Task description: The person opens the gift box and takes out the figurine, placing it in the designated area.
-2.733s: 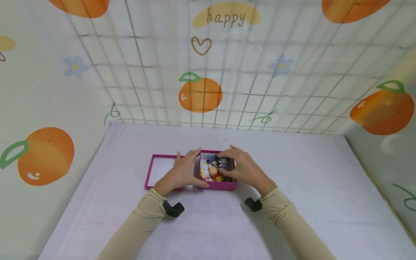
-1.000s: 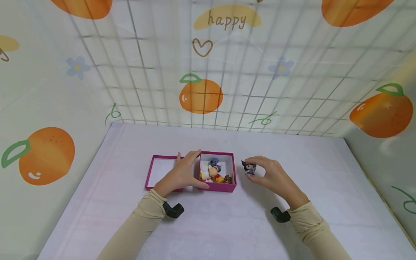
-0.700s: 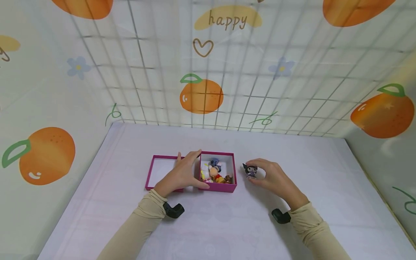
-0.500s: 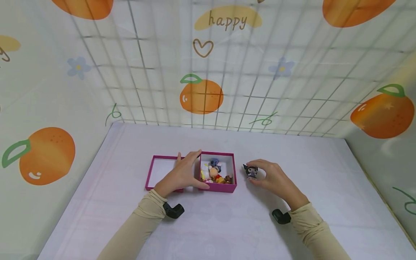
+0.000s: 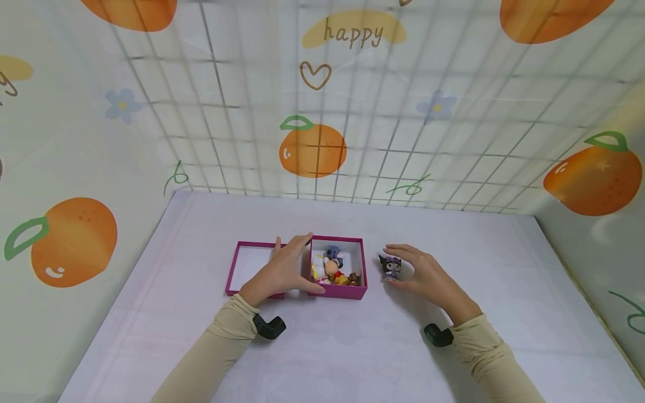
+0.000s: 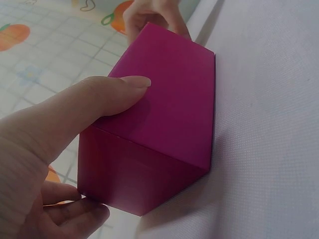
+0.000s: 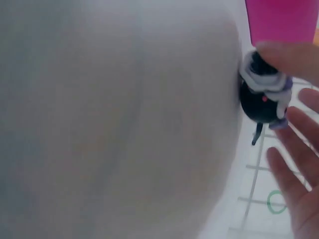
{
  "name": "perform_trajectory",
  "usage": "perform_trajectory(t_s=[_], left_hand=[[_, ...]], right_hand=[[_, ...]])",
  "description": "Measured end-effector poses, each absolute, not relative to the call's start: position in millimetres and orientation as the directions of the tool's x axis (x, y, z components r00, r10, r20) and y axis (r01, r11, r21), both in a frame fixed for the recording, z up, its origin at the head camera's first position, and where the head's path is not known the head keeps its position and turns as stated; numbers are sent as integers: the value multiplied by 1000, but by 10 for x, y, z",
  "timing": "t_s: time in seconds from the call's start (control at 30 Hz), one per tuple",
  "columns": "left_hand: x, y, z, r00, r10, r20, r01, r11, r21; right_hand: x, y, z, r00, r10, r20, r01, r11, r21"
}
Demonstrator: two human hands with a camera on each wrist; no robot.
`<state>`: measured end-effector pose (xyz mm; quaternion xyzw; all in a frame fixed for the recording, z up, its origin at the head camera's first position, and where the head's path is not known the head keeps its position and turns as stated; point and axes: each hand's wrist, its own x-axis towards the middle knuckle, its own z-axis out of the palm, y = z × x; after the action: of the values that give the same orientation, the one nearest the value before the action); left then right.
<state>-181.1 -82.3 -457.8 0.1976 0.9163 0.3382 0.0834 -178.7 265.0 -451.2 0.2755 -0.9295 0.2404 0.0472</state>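
Note:
My left hand [image 5: 279,273] grips the left end of an open magenta box [image 5: 344,292], thumb on the front wall and fingers at the back, as the left wrist view also shows. Several small toy figurines lie in the box, among them a blue one [image 5: 332,253] and a red-and-yellow one [image 5: 340,278]. Right of the box, a black, white and purple figurine [image 5: 391,267] stands on the table. Around it my right hand [image 5: 430,278] has its fingers spread, the fingertips off its head and the thumb near its base. Whether the thumb touches it, I cannot tell.
A shallow magenta-rimmed lid [image 5: 249,263] with a white inside lies left of the box, partly beneath my left hand. White cloth covers the table [image 5: 322,347]. A wire grid behind an orange-printed curtain [image 5: 312,148] rises at the back.
My right hand lifted the black-and-purple figurine out of the box, carried it right and lowered it to the table. Its fingers have now parted from it. The left hand has stayed on the box.

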Motion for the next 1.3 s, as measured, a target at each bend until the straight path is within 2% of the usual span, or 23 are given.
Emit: perform_trajectory(t_s=[0.23, 0.73, 1.3], left_hand=[[-1809, -824, -4574, -909, 416, -22, 303, 696, 651], [-1817, -831, -4589, -909, 415, -30, 293, 691, 661], [-1813, -836, -4575, -908, 418, -30, 291, 680, 673]], right_hand=[[-1793, 2725, -4542, -896, -436, 87, -418, 761, -496], [-1829, 2746, -4533, -851, -510, 122, -495, 703, -511], [-1846, 2726, -4520, -884, -460, 83, -435, 743, -509]])
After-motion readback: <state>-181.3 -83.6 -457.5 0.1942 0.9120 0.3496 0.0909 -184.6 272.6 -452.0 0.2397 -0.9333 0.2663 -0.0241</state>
